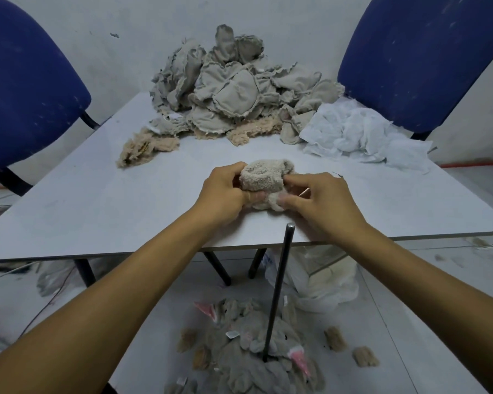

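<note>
A small beige plush fabric piece sits just above the white table, near its front edge. My left hand grips its left side, fingers curled over the top and thumb underneath. My right hand pinches its right side with thumb and fingers; a thin pale stick shows at the right fingers. The lower part of the piece is hidden behind both thumbs.
A heap of grey fabric shells with beige fluffy scraps fills the table's far side, white wadding to its right. Two blue chairs flank the table. A dark metal rod stands among turned plush pieces on the floor.
</note>
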Action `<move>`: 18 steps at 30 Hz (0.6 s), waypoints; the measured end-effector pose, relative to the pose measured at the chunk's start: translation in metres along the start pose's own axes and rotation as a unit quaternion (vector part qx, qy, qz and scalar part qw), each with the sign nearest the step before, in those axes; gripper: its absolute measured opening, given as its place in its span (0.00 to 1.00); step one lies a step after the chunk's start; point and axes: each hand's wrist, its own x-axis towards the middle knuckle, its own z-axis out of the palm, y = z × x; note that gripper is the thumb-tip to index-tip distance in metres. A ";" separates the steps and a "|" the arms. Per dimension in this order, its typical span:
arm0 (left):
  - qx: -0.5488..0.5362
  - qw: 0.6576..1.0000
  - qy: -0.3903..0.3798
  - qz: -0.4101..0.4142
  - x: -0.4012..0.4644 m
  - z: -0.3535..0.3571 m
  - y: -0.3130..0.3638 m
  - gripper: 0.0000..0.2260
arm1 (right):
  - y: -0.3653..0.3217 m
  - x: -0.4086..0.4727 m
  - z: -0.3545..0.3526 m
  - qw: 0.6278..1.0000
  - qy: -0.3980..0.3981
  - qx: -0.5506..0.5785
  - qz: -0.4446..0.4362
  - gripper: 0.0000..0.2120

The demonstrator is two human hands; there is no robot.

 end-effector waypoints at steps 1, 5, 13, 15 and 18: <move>-0.009 1.000 -0.004 -0.001 0.000 0.001 0.000 0.13 | 0.000 0.002 -0.003 0.992 -0.044 0.105 0.045 0.09; 0.018 0.999 0.004 0.037 -0.002 0.011 0.004 0.11 | -0.001 0.003 -0.001 0.958 -0.050 0.258 0.115 0.13; -0.070 0.997 -0.002 0.015 -0.005 0.017 0.005 0.12 | -0.005 0.000 0.008 0.996 0.094 0.002 -0.004 0.04; -0.074 0.997 -0.006 0.014 -0.007 0.018 0.007 0.10 | -0.004 -0.002 0.006 0.995 0.099 -0.029 -0.010 0.04; -0.108 0.994 0.014 -0.022 -0.006 0.015 0.009 0.10 | -0.005 -0.008 0.006 0.993 0.110 0.051 -0.004 0.05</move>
